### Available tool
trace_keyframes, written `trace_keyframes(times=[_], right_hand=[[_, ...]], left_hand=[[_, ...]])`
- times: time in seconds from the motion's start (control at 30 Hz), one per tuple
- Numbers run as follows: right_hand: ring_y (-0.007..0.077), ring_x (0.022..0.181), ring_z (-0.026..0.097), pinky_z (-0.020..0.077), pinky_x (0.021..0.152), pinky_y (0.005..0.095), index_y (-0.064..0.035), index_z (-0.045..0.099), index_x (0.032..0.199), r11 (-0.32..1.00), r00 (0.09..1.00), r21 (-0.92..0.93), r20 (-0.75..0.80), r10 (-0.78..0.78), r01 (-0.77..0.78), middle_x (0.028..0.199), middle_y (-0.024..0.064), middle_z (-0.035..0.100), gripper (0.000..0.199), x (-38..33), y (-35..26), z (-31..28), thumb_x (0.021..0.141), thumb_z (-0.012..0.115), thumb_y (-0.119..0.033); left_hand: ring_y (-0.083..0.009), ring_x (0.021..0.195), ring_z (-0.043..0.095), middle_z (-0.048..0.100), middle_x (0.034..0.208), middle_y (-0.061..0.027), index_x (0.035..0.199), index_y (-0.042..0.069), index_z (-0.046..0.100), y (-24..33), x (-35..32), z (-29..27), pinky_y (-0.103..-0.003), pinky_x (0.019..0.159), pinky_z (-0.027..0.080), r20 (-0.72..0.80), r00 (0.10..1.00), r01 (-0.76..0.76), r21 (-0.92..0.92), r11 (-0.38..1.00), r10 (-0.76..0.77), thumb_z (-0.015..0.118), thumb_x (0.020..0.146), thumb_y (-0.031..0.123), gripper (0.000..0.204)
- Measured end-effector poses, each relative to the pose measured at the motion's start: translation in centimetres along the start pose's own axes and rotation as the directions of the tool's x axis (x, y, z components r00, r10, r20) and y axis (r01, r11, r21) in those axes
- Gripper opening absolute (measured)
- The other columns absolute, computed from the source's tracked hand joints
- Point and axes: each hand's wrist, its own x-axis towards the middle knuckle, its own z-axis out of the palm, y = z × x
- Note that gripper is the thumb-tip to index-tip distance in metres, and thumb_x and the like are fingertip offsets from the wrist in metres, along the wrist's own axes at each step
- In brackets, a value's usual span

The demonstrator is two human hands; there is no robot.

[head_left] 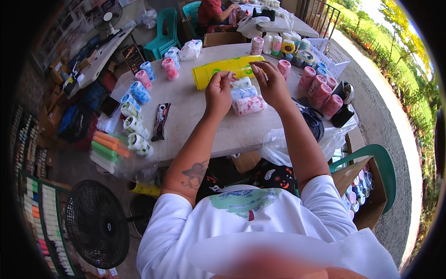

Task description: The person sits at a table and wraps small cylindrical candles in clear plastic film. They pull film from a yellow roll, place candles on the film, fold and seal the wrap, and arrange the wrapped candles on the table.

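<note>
While both hands hover above the middle of the frame, the left hand (218, 90) curls its fingers loosely inward and the right hand (272, 83) pinches thumb and fingertips together; whether anything thin is caught between them, I cannot tell. Just under them lie three small patterned rolls, the nearest a white-and-pink roll (249, 105), soft-looking and cylindrical, with two pale blue ones just behind it. Beyond the fingers rests a glossy yellow tube (223, 69), long and smooth, lying on its side. The worktop (195, 121) is pale, worn and matte, rounded at the corner. Along its left edge sit blue-dotted rolls (138, 91) and green-printed white rolls (134, 125), with a dark shiny wrapper (160, 121) beside them. To the right, pink printed rolls (320, 90) stand upright, packed close. Lower left, a black fan (96, 223) stands on the floor. Upper centre, a teal plastic chair (165, 35) and another person's seated figure; at the right, a gravel path and green hedge in sunlight.
</note>
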Motion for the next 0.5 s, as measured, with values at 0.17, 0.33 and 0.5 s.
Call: trace_keyframes(times=[0.17,0.33,0.5], right_hand=[[0.0354,0.082,0.061,0.0488,0.07,0.0406,-0.0018,0.064,0.094,0.991,0.967,-0.035,0.229,-0.116,0.127,0.09,0.0154,0.062,0.021,-0.6,0.8,3.1,0.089,0.062,-0.022],[0.0355,0.075,0.062,0.0481,0.064,0.0428,-0.005,0.063,0.087,0.994,0.986,-0.106,0.165,0.004,0.014,0.083,0.0152,0.062,0.015,-1.2,1.0,2.8,0.086,0.064,-0.02],[0.0328,0.073,0.063,0.0489,0.06,0.0417,-0.0096,0.06,0.089,0.963,0.998,-0.268,0.056,0.019,-0.004,0.082,0.0129,0.063,0.012,-1.4,1.9,3.7,0.086,0.063,-0.021]], left_hand=[[-0.012,0.077,0.06,0.067,0.087,-0.0062,0.095,0.001,0.06,-0.2,-0.4,0.0,-0.025,0.069,0.048,-0.087,0.996,0.023,-0.145,0.989,-0.036,0.052,0.097,0.017,0.018],[-0.0101,0.08,0.059,0.066,0.091,-0.0055,0.097,0.002,0.061,-2.1,-0.6,-1.3,-0.022,0.071,0.046,-0.071,0.989,0.114,-0.196,0.974,-0.13,0.053,0.097,0.018,0.018],[-0.0089,0.09,0.058,0.066,0.1,-0.0072,0.1,0.006,0.062,-3.5,2.2,-2.0,-0.021,0.073,0.043,0.222,0.925,0.381,-0.532,0.756,-0.31,0.051,0.098,0.028,0.024]])
